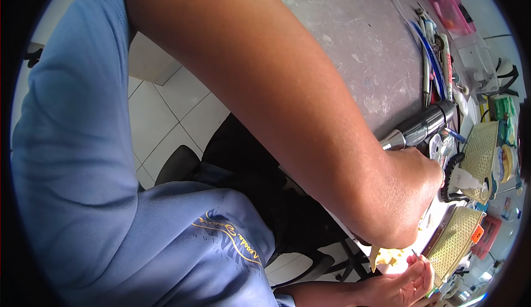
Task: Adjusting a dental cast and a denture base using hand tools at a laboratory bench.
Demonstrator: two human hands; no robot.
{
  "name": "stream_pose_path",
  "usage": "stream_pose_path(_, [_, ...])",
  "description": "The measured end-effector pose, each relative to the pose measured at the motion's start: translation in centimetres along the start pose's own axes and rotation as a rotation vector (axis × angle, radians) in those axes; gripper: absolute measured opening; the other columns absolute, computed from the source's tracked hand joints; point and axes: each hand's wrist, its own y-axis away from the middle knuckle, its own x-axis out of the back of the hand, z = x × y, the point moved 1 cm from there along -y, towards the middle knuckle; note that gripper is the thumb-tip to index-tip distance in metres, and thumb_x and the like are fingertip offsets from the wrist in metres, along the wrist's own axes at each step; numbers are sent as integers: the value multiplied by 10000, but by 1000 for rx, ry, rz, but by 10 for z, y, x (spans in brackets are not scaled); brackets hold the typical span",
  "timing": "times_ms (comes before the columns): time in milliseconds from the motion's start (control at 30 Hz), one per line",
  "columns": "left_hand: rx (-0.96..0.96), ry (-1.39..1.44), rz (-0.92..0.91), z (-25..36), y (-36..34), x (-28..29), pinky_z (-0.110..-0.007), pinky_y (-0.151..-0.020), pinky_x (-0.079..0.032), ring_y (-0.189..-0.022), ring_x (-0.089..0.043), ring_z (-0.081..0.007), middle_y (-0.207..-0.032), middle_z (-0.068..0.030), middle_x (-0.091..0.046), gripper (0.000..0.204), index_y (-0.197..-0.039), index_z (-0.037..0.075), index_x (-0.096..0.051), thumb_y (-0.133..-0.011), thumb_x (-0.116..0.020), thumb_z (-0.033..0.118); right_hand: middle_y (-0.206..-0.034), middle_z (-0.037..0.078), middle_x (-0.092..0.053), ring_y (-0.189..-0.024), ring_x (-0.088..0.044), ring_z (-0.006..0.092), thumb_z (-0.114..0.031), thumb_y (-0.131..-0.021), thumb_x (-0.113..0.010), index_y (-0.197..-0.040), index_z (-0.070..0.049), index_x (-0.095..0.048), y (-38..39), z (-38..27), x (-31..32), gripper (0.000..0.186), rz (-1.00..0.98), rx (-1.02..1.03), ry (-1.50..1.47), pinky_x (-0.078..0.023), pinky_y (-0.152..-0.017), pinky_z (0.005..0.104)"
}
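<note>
My left arm crosses the picture from the upper left, and my left hand (416, 169) is bent over the bright right part of the worktop. Its fingers curl down out of sight, so what they hold is hidden. Beside that hand lies a dark metallic cylindrical handpiece (423, 124) with a tapered silver end. Low in the picture, my right hand (402, 286) has its fingers curled together, and a thin dark tip, seemingly a slender tool (415, 254), sticks up from them. Close to it is a pale yellow, irregular piece (386, 257), partly covered by my left forearm.
A scratched grey worktop (354, 36) extends past my left arm. Pens and slender tools (434, 58) lie along its far side, near a pink container (451, 7). Cream woven baskets (454, 243) and a black coiled cord (451, 177) border the work area. A black chair (238, 147) stands below.
</note>
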Motion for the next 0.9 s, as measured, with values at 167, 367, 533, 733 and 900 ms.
stream_pose_path(167, [64,-89,-53,11,-2,4,-418,-671,-537,-758,-702,-363,-736,-250,-667,139,-879,-69,-614,-778,-622,26,-843,138,-656,-761,-638,185,-80,-923,-669,-958,27,-578,9,10,9,145,-81,-183,126,-524,-705,277])
stream_pose_path(367, [341,-111,-170,32,-13,7,-418,-668,-537,-753,-702,-364,-729,-246,-669,143,-885,-71,-613,-782,-621,29,-891,116,-676,-804,-644,148,-83,-935,-660,-1020,31,-606,15,14,6,152,-133,-332,217,-522,-741,236])
stream_pose_path(533, [73,-76,-66,8,-2,5,-423,-669,-533,-769,-700,-369,-757,-268,-666,147,-878,-77,-609,-767,-623,19,-893,120,-664,-796,-642,160,-93,-933,-664,-1023,37,-602,15,16,7,170,-166,-337,146,-529,-723,236])
stream_pose_path(733, [88,-173,-17,20,0,-1,-427,-688,-533,-792,-705,-363,-782,-285,-665,166,-859,-87,-606,-739,-646,19,-811,163,-629,-711,-626,226,-96,-906,-687,-915,28,-556,6,4,-16,180,-21,-50,-28,-528,-643,303])
stream_pose_path(900, [25,-177,33,15,4,-2,-425,-679,-535,-785,-710,-359,-769,-293,-662,153,-834,-92,-611,-739,-652,20,-721,198,-603,-615,-610,282,-90,-867,-719,-808,21,-521,2,6,-27,235,13,174,-226,-518,-571,364])
